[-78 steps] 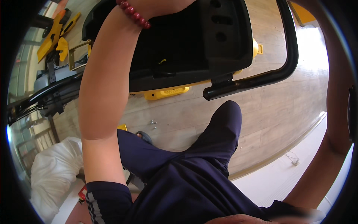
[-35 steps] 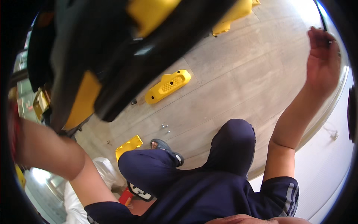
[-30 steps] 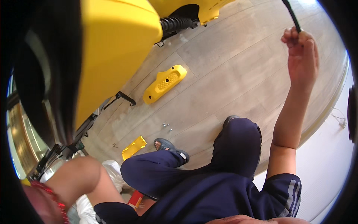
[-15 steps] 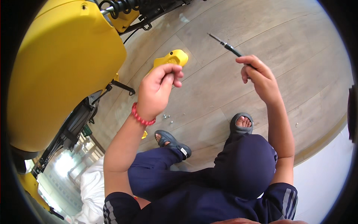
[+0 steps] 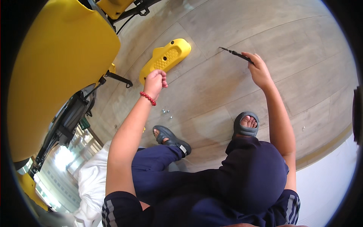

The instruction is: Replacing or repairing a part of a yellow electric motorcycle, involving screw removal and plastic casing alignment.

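In my right hand [image 5: 259,72] is a slim dark screwdriver [image 5: 237,55], its thin shaft pointing up and left over the floor. My left hand [image 5: 155,84], below a red bead bracelet, is closed with the fingers curled in. Whatever those fingers hold, if anything, is hidden. Just beyond the left hand lies a long yellow plastic cover [image 5: 177,51] with a honeycomb-textured patch and dark round holes. The left hand overlaps its near end in view; whether they touch I cannot tell. Several small shiny screws [image 5: 166,112] lie on the floor nearer to me.
A large yellow vehicle body panel [image 5: 64,75] fills the left side, with a black stand [image 5: 120,79] jutting from beneath it. My sandalled feet rest on the wood-look floor [image 5: 211,98]. White cloth [image 5: 92,174] is at lower left, a pale surface [image 5: 325,178] at lower right.
Both hands are lower, toward the floor; the left has moved down and no longer covers as much of the yellow cover. The screwdriver has dropped lower and lies flatter in view.
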The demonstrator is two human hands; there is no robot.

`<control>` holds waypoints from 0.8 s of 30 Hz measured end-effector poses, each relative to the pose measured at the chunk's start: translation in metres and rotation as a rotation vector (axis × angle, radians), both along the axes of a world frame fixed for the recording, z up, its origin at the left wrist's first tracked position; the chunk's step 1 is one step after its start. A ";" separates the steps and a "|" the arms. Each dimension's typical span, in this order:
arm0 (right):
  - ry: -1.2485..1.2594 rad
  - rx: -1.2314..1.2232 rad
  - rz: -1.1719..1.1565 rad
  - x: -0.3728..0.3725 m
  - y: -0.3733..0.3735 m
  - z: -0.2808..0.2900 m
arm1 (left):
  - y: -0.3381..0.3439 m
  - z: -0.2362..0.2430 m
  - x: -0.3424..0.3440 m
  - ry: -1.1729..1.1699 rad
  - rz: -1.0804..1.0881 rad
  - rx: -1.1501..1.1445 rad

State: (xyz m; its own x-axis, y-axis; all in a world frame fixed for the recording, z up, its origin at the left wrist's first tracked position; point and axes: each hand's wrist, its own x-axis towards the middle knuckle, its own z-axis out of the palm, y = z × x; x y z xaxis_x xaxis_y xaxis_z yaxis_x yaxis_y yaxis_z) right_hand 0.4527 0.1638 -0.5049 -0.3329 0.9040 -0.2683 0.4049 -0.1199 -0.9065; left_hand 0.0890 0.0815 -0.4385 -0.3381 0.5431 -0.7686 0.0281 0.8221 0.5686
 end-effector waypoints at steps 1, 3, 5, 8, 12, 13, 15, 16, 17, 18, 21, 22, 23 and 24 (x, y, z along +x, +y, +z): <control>-0.040 -0.017 -0.010 0.001 0.003 0.002 | -0.010 -0.003 -0.008 0.018 0.033 -0.034; -0.081 0.038 -0.031 0.006 0.007 -0.007 | -0.025 -0.008 -0.019 -0.038 0.082 -0.110; -0.210 0.096 -0.068 0.008 0.011 -0.007 | -0.036 -0.012 -0.027 -0.107 0.145 -0.219; -0.423 0.224 -0.040 0.007 0.014 -0.014 | -0.049 -0.019 -0.039 -0.111 0.162 -0.295; -0.559 0.240 -0.089 0.004 0.012 -0.011 | -0.060 -0.026 -0.045 -0.155 0.207 -0.272; -0.550 0.248 -0.088 0.004 0.012 -0.012 | -0.062 -0.026 -0.041 -0.158 0.184 -0.239; -0.500 0.187 -0.115 0.005 0.011 -0.012 | -0.058 -0.022 -0.036 -0.164 0.112 -0.186; -0.492 0.192 -0.115 0.006 0.012 -0.012 | -0.054 -0.022 -0.033 -0.157 0.115 -0.181; -0.481 0.169 -0.102 0.010 0.011 -0.012 | -0.045 -0.017 -0.023 -0.206 0.124 -0.112; -0.463 0.149 -0.089 0.010 0.012 -0.012 | -0.035 -0.011 -0.016 -0.248 0.136 -0.040; -0.318 -0.053 -0.040 0.002 0.010 -0.007 | -0.007 0.006 -0.010 -0.305 0.128 0.101; -0.313 -0.056 -0.039 -0.003 0.009 -0.002 | 0.001 0.012 -0.009 -0.351 0.137 0.170; -0.235 -0.192 -0.050 -0.012 0.010 0.007 | 0.010 0.020 -0.004 -0.345 0.134 0.169; -0.156 -0.326 -0.062 -0.022 0.011 0.016 | 0.021 0.027 0.003 -0.362 0.131 0.253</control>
State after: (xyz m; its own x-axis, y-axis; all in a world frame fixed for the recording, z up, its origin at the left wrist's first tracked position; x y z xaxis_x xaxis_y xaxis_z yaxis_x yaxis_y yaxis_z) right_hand 0.4305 0.1748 -0.4887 -0.2127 0.7796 -0.5890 0.5183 -0.4210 -0.7444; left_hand 0.0921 0.1026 -0.4118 -0.1508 0.6991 -0.6989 -0.3043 0.6399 0.7057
